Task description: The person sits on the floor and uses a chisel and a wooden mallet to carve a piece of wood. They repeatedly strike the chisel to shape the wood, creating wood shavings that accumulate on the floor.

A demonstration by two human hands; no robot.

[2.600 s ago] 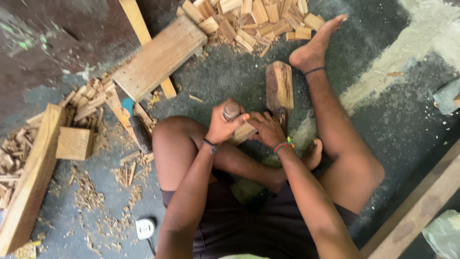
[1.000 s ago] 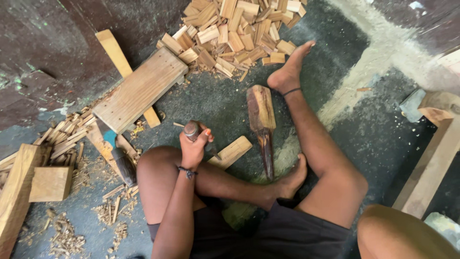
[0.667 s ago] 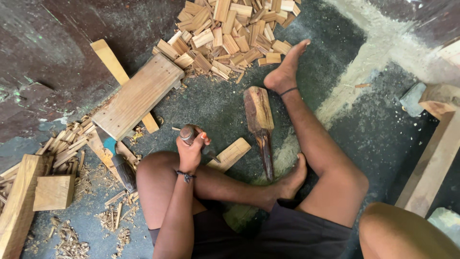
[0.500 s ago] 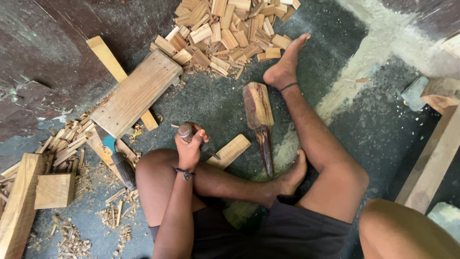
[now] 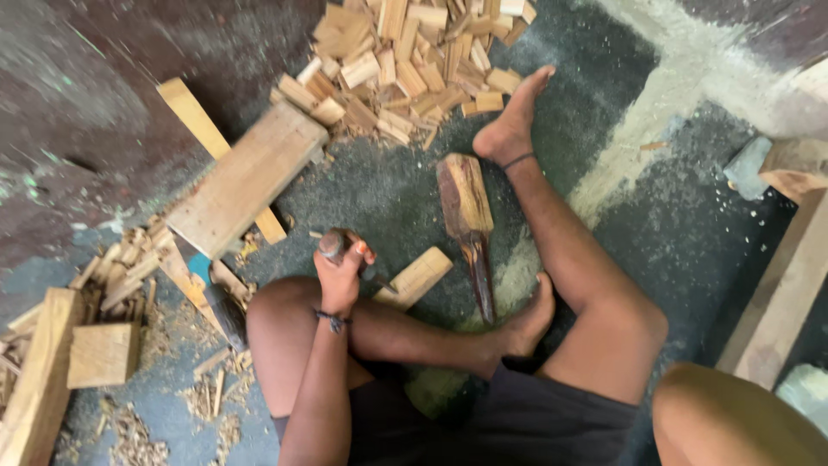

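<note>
Person sits on dark gritty floor (image 5: 371, 185), one leg folded, other stretched fwd w/ bare foot (image 5: 509, 129) near big pile of cut wood blocks (image 5: 405, 60) at top. Wide pale plank (image 5: 246, 177) lies diagonal at upper left, on top of a narrower yellowish batten (image 5: 194, 121). More offcuts and shavings (image 5: 116, 267) at left, plus a square block (image 5: 102, 354) and a long beam (image 5: 34, 380) at bottom-left edge. Timber beam (image 5: 785, 293) at right edge. Wooden mallet (image 5: 466, 207), dark streaked grain, flat paddle head tapering to a handle, lies on floor between the legs, untouched. Small flat rectangular wood piece (image 5: 414, 278) lies on floor just beside folded shin, smooth pale face.

Left hand (image 5: 341, 272) raised over left knee, wrist bent, black cord at wrist, fingers wrapped tight round a chisel (image 5: 335, 248): rounded dull grey butt sticks out above fist, thin blade end seems to angle down toward the wood piece, contact unclear. Nothing blocks hand from the piece.

Right hand out of frame; only a bare rounded limb shows at bottom right, grip can't be told.
</note>
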